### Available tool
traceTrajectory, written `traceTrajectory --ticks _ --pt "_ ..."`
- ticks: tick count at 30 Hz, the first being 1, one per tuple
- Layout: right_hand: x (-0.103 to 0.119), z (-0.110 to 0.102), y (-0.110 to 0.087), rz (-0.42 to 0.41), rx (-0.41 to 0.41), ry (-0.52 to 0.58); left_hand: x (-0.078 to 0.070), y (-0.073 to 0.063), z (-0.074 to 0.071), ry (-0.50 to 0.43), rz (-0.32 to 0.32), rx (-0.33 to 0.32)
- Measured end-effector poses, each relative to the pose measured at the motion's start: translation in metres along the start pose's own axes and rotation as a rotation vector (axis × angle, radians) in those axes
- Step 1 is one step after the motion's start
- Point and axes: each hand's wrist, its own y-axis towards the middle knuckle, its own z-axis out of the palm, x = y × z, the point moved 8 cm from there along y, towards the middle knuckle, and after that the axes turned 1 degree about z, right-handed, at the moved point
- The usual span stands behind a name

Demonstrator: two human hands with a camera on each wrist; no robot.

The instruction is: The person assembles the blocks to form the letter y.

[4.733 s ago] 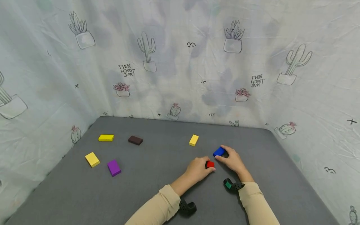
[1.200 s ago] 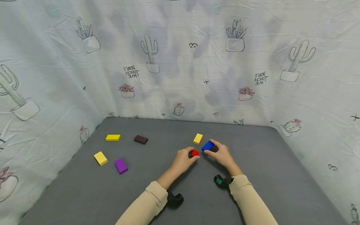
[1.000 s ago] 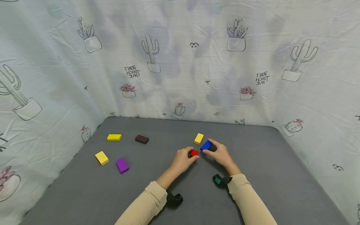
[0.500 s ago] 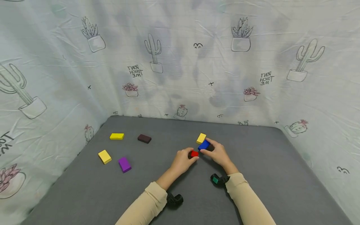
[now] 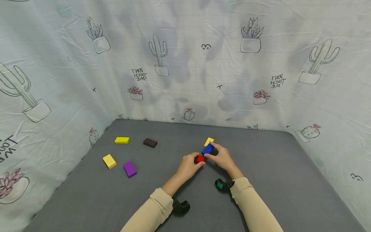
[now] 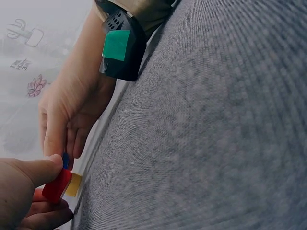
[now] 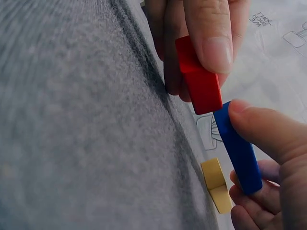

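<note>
In the head view my left hand (image 5: 186,166) pinches a red block (image 5: 200,159) between thumb and fingers. Just to its right, my right hand (image 5: 224,158) grips a flat blue block (image 5: 207,149) by its two ends. The right wrist view shows the red block's lower end right at the upper corner of the blue block (image 7: 239,151), which is tilted. Both blocks are held above the grey table. Behind the blue block lies a yellow block (image 5: 209,141), partly hidden by it. From the left wrist, the red block (image 6: 57,186) covers most of the blue one.
On the table's left side lie a bright yellow block (image 5: 122,140), a dark brown block (image 5: 150,143), a pale yellow block (image 5: 109,161) and a purple block (image 5: 130,169). A cactus-print curtain (image 5: 185,64) rises along the grey table's (image 5: 261,161) back and sides.
Both hands have shifted left and away from the body with their blocks. Over the last second the right hand has carried the blue block leftward, up to the red block. The head view has turned slightly.
</note>
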Motion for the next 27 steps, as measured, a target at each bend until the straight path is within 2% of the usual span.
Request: traceTrajectory --ticks 10,27 --pt "0.0028 0.0048 0.0037 -0.020 0.016 -0.004 -0.0008 -0.0011 0.0004 -0.004 0.006 0.002" --pt "0.0083 0.0106 0.0089 -0.101 -0.003 -0.077 -0.0025 -0.0027 -0.0014 0.070 0.035 -0.002"
